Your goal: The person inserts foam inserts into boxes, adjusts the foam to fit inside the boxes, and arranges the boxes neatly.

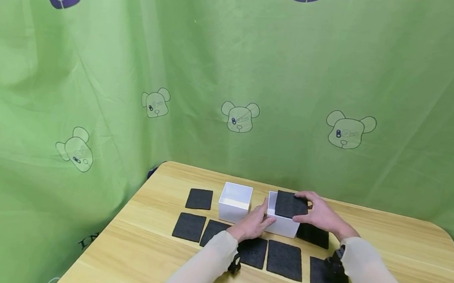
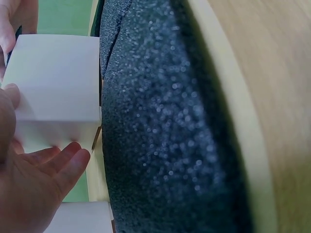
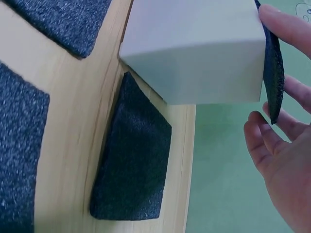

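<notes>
My right hand (image 1: 321, 213) pinches a thin black foam square (image 1: 290, 205) by its right edge, thumb at the near corner and fingers at the far one. The square lies over the open top of the right white box (image 1: 282, 225) and covers much of it. In the right wrist view, the foam square (image 3: 274, 80) hangs out past the box's rim between the fingers. My left hand (image 1: 252, 225) holds the same box at its left near corner. In the left wrist view, the left thumb presses the near wall of the box (image 2: 58, 77), and the fingers lie along its side.
A second open white box (image 1: 233, 212) stands left of the left hand. Several black foam squares lie around on the wooden table (image 1: 138, 238), such as one at far left (image 1: 199, 199) and one under the right wrist (image 1: 329, 279). A green curtain (image 1: 292, 74) hangs behind.
</notes>
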The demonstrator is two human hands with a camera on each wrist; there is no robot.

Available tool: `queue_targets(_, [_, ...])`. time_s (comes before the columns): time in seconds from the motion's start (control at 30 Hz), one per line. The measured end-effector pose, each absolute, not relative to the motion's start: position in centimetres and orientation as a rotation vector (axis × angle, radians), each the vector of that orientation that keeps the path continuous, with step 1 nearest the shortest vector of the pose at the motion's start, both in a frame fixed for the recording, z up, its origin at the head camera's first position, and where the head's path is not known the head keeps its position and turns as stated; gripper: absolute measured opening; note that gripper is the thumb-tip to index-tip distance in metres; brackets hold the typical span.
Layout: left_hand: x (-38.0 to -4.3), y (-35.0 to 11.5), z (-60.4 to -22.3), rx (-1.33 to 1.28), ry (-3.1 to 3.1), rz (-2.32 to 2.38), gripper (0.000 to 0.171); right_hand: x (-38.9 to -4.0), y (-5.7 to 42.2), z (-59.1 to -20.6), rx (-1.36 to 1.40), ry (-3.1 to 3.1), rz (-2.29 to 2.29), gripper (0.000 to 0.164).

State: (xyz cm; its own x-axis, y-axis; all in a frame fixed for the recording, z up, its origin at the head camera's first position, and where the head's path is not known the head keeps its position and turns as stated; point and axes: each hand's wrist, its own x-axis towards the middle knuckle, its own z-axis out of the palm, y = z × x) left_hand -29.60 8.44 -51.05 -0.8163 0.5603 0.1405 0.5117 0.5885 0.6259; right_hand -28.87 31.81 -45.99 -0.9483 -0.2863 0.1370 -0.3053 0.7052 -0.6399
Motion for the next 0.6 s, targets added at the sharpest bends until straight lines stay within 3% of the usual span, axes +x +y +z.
queue_targets(0.27, [-29.58, 8.47, -51.14, 0.935, 2.739, 1.022, 0.070, -29.40, 31.45, -46.48, 0.523, -2.916, 1.101, 0.066])
queue_targets(0.6, [-29.83, 8.48, -51.56, 0.917, 2.757, 1.007, 0.071, -29.66, 31.05, -46.59, 0.516, -2.939, 1.111, 0.067])
